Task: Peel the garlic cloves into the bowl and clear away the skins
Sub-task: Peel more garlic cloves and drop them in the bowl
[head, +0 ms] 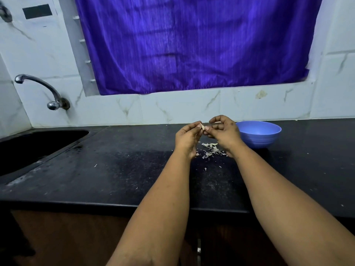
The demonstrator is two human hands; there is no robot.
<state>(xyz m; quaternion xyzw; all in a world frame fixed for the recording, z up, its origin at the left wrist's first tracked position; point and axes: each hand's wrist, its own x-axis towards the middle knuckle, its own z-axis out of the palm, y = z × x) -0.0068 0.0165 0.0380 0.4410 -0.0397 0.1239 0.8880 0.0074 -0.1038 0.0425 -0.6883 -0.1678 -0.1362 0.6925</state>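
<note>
Both hands are raised over the black counter (115, 169), meeting at a small pale garlic clove (202, 127). My left hand (187, 139) pinches the clove from the left with curled fingers. My right hand (223, 132) pinches it from the right with thumb and fingertips. Below the hands a small heap of whitish garlic skins (211, 149) lies on the counter. A blue bowl (258, 134) stands just right of my right hand; its contents are hidden from this angle.
A dark sink (34, 148) is sunk into the counter at the left, with a metal tap (38, 87) on the tiled wall above it. A purple curtain (192, 45) hangs behind. Stray skin flecks (95, 165) dot the counter. The counter's front edge runs below my forearms.
</note>
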